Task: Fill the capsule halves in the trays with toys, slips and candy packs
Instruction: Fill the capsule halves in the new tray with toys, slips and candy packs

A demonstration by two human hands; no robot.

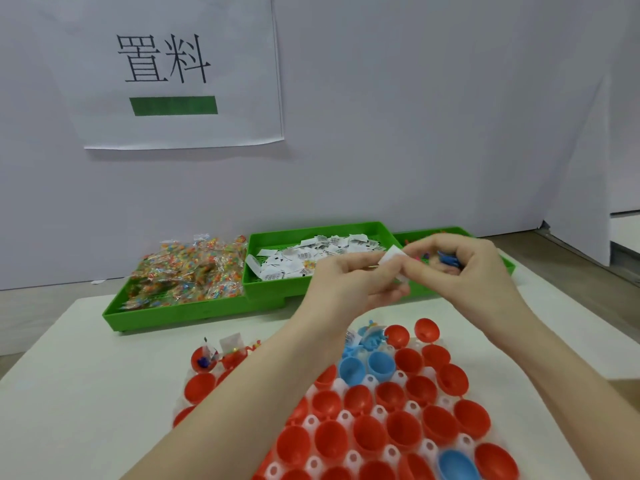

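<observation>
Head view, going left to right: lying at ten o'clock, candy packs (188,268) heaped in a green tray (114,311); sitting at twelve o'clock, slips (294,259). Meeting at centre, left hand (349,282) and right hand (460,268), together pinching one white slip (389,257); tucked in the right palm, a blue toy (448,259). Standing at six o'clock, red and blue capsule halves (398,427), mostly unfilled.
</observation>
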